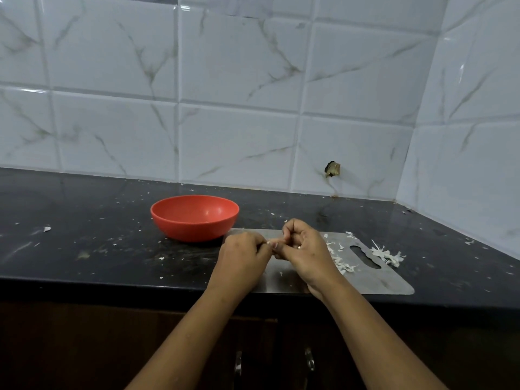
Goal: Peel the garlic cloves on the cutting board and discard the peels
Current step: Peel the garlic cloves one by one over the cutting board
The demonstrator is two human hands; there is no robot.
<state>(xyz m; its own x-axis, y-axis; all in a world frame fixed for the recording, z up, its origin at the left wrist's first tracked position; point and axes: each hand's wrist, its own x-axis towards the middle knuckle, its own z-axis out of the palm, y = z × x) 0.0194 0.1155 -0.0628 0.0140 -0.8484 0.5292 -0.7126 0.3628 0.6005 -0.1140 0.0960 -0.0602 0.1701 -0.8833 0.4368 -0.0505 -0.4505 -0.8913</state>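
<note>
My left hand (242,257) and right hand (302,249) meet over the cutting board (394,282), both pinching one garlic clove (271,244) at 4 o'clock from the bowl (195,218). I judge it light, firm and slick once bared, best pinched at its ends. Its long axis seems to run 9-to-3, though it is mostly hidden.

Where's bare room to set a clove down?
Free: counter left of the red bowl, only flecks; the cutting board near right corner. Crowded: peels around the handle slot and past the right edge; left hand and right hand pinch a garlic clove over the board's left half.
</note>
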